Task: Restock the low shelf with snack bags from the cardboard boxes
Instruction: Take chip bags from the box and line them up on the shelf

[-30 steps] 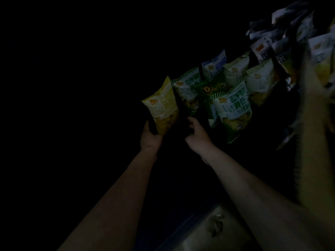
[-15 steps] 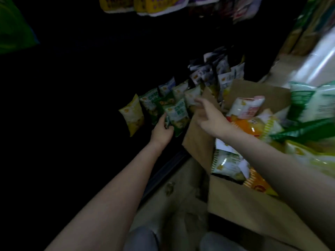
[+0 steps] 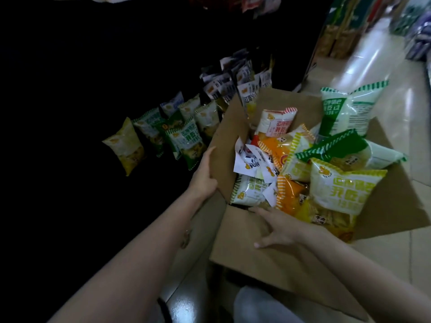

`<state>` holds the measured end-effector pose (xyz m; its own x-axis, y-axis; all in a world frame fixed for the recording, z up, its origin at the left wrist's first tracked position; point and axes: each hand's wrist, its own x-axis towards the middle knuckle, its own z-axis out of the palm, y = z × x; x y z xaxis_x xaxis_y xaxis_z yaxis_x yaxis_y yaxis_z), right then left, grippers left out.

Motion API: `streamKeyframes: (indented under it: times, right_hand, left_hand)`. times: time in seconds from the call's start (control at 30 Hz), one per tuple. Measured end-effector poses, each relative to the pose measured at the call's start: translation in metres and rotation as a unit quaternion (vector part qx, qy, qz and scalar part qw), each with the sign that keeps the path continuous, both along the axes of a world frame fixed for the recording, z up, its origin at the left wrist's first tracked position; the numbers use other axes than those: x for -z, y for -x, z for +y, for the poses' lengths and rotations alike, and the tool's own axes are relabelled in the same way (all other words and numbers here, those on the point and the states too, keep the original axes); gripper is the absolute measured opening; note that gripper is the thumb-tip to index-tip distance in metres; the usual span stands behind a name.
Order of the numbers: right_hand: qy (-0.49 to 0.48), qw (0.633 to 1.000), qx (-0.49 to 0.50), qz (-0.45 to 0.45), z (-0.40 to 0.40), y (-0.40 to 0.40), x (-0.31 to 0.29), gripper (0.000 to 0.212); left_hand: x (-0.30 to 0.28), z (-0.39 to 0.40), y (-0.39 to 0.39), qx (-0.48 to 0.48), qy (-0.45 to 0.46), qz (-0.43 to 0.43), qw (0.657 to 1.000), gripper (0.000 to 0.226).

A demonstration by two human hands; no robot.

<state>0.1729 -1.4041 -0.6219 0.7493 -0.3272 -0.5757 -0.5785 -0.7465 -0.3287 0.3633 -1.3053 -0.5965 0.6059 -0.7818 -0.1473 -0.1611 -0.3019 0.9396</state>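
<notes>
Cardboard box (image 3: 268,248): open-topped, flaps out, on the pale tiled floor (image 3: 382,57); taken here as the landmark.

Your left hand (image 3: 205,176): on the outside of the box's left flap, fingers straight and together, flat against the cardboard.

Your right hand (image 3: 275,227): on the box's near rim, fingers spread over the edge, thumb out along the front wall; holding no bag.

Contents, loose and overlapping:
- yellow-green bag (image 3: 338,194), near right corner, large Chinese characters, a small yellow mascot logo top left; text not legible to you.
- dark green striped bag (image 3: 333,148), lying across the middle.
- orange bags (image 3: 289,197), under the others.
- red-and-white striped bag (image 3: 277,122), far side, red Chinese characters.
- white bag with black print (image 3: 249,164), left side, crumpled.
- pale green bag (image 3: 349,108), propped at the far right rim, back panel of small print showing.

Low shelf (image 3: 70,136), left of the box: very dark. A row of bags stands upright there: a yellow bag (image 3: 126,145) farthest from the box, green-and-white bags (image 3: 186,141) beside it, black-and-white bags (image 3: 238,85) beyond the box's far corner.
</notes>
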Motion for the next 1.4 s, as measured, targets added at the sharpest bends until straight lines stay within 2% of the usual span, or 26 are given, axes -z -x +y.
streamKeyframes:
  times: [0.13,0.27,0.37,0.43,0.5,0.6,0.67,0.77,0.83,0.9,0.97,1.03,1.1,1.2,1.27,1.33,1.4]
  right_hand:
    - [0.07,0.996,0.023,0.042,-0.019,0.0,0.009,0.105]
    - [0.135,0.984,0.083,0.076,-0.039,0.004,0.016,0.104]
    - [0.154,0.979,0.121,0.049,-0.042,-0.008,0.017,0.097]
    - [0.137,0.979,0.144,0.039,-0.045,-0.021,0.016,0.09]
    - [0.147,0.977,0.158,-0.007,-0.051,-0.026,0.003,0.073]
    - [0.219,0.959,0.135,-0.118,-0.062,-0.017,-0.028,0.049]
    - [0.258,0.948,0.118,-0.147,-0.068,-0.005,-0.047,0.042]
    - [0.312,0.936,0.104,-0.126,-0.071,0.016,-0.064,0.043]
    - [0.4,0.895,0.111,-0.165,-0.074,0.036,-0.077,0.05]
    - [0.46,0.839,0.189,-0.219,-0.083,0.062,-0.092,0.06]
    - [0.424,0.825,0.304,-0.217,-0.1,0.089,-0.105,0.068]
    - [0.327,0.852,0.35,-0.209,-0.118,0.108,-0.111,0.072]
    - [0.275,0.875,0.324,-0.23,-0.128,0.116,-0.113,0.071]
    - [0.295,0.856,0.327,-0.269,-0.136,0.123,-0.112,0.077]
    - [0.32,0.846,0.35,-0.243,-0.147,0.126,-0.109,0.087]
    - [0.306,0.867,0.333,-0.208,-0.161,0.129,-0.102,0.097]
    - [0.266,0.88,0.332,-0.212,-0.176,0.13,-0.092,0.107]
  left_hand:
    - [0.003,-0.03,-0.006,0.003,0.012,0.072,0.997,0.089]
    - [0.007,-0.072,-0.009,0.019,0.028,0.104,0.994,0.088]
    - [0.013,-0.102,-0.017,0.009,0.021,0.036,0.999,0.086]
    - [0.02,-0.112,-0.014,0.009,-0.028,-0.05,0.998,0.08]
    - [0.028,-0.111,-0.003,-0.016,-0.062,-0.129,0.99,0.073]
    - [0.027,-0.097,0.012,-0.086,-0.031,-0.229,0.969,0.063]
    - [0.02,-0.091,0.021,-0.09,-0.018,-0.282,0.955,0.059]
    - [0.006,-0.089,0.034,-0.081,-0.059,-0.319,0.942,0.057]
    - [-0.007,-0.09,0.048,-0.085,-0.074,-0.33,0.937,0.057]
    - [-0.02,-0.093,0.065,-0.054,-0.071,-0.372,0.924,0.059]
    - [-0.034,-0.099,0.085,0.011,-0.043,-0.398,0.916,0.06]
    - [-0.044,-0.11,0.108,0.089,-0.006,-0.339,0.937,0.061]
    - [-0.046,-0.125,0.131,0.169,0.017,-0.235,0.957,0.066]
    - [-0.039,-0.149,0.161,0.249,-0.004,-0.096,0.964,0.091]
    - [-0.027,-0.163,0.173,0.272,-0.042,-0.035,0.961,0.11]
    - [-0.01,-0.172,0.178,0.264,-0.062,-0.001,0.963,0.125]
    - [0.008,-0.177,0.181,0.247,-0.07,-0.002,0.966,0.137]
